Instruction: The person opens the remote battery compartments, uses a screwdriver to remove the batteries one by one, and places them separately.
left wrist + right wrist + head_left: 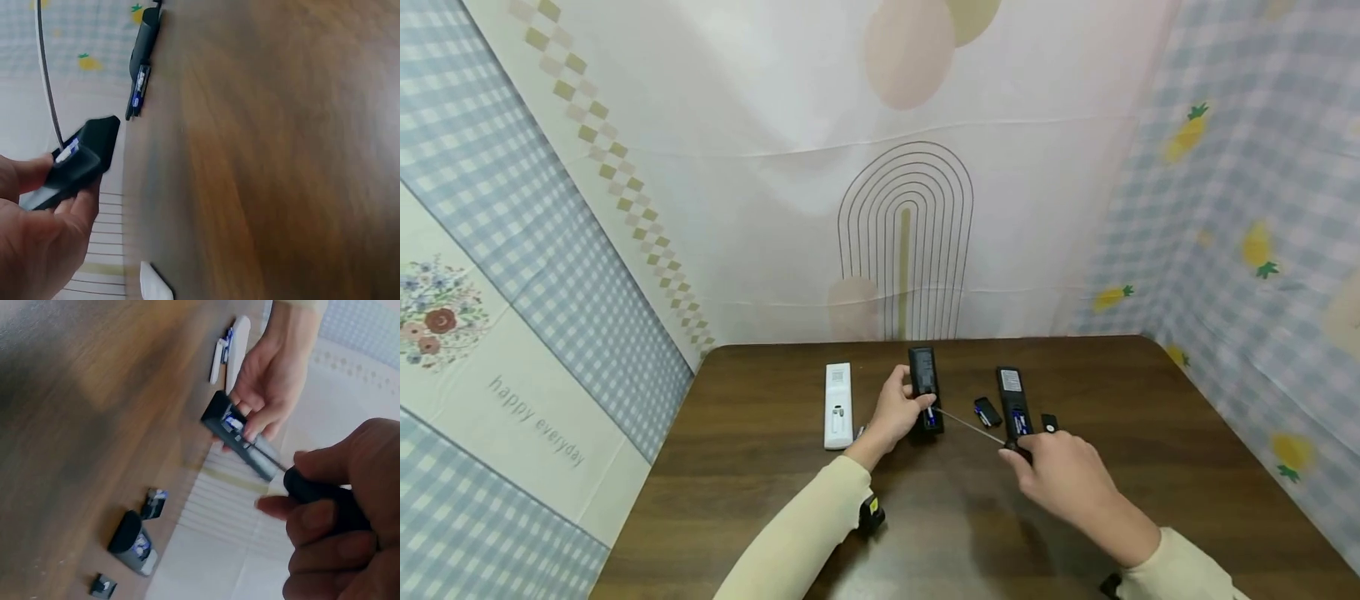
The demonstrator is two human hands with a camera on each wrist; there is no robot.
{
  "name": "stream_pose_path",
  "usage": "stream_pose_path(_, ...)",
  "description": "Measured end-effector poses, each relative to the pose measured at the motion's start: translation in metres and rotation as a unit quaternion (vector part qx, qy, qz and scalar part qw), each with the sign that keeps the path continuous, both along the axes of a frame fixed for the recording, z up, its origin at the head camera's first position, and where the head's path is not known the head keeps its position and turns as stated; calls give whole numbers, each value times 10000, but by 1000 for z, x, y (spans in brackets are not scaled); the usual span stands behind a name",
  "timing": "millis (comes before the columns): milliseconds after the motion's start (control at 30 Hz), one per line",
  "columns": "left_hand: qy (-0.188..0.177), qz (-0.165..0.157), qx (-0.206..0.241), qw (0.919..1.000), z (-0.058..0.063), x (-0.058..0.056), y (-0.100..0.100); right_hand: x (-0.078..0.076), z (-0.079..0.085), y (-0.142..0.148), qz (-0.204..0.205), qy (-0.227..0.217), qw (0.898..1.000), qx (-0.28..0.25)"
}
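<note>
My left hand (pixel 895 412) holds a black remote control (pixel 922 371) by its sides, back facing up. Its battery bay is uncovered and shows a blue-and-white battery (pixel 67 151). My left thumb lies beside the bay. In my right hand (pixel 1067 471) I grip a screwdriver by its black handle (pixel 325 500). Its long thin metal shaft (pixel 970 425) slants across to the held remote, with the tip at the battery bay. How far in the tip goes I cannot tell.
A white remote (pixel 837 400) lies left, with a white cover and batteries (pixel 217 361) beside it. To the right lie a second black remote (pixel 1012 392) showing batteries, a black cover (pixel 987 412) with batteries, and a small black piece (pixel 1049 422). Patterned cloth hangs behind the wooden table (pixel 737 483).
</note>
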State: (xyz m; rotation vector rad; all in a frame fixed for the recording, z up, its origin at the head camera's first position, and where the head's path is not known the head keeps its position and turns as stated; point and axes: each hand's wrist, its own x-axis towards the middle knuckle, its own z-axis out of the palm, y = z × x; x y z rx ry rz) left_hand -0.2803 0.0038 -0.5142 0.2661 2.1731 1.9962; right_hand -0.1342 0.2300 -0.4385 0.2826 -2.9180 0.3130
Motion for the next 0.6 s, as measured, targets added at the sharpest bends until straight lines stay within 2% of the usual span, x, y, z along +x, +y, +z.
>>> stream_pose_path(167,-90,-74,74,9999,-1,-4,-1,-7,-1,10,-128,-687,9947,-760)
stream_pose_path(333,-145,41,237,9996,-4,-6,-4,-11,-8,12,-238,-1292,9820,-1358)
stream_pose_path(433,-179,55,331,9993,-5,-8,-6,-13,-14,15,-298,-1415,9768,-1577)
stream_pose_path(600,-380,162,469,9980,-8,-13,-6,-16,-26,19,-289,-1381,9717,-1896)
